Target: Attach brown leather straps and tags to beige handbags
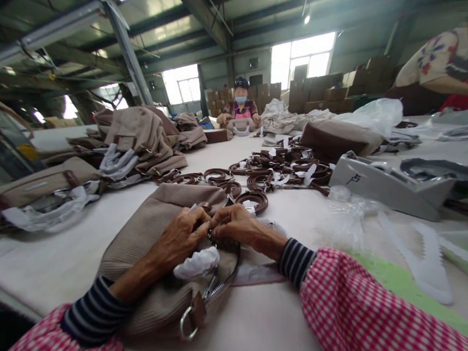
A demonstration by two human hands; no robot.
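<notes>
A taupe ribbed handbag (141,243) lies tilted on the table in front of me. My left hand (184,237) rests over its upper side, thumb and fingers closed in a pinch. Meeting it from the right, my right hand (240,227) is also pinched, fingertips almost touching the left ones. Between them shows a small dark metal fitting (209,234); its exact kind is hidden by the fingers. Just below hangs a white wrapping (196,263). Along the bag's near edge runs a metal zipper (223,287), with a silver D-ring (187,325) on a brown tab at the end.
Coiled brown straps (255,182) lie beyond the bag. A grey tape dispenser (386,184) and clear plastic (352,214) are at right. More handbags (136,135) pile up at left. A person (242,104) handles a bag across the table; another person (437,67) bends at far right.
</notes>
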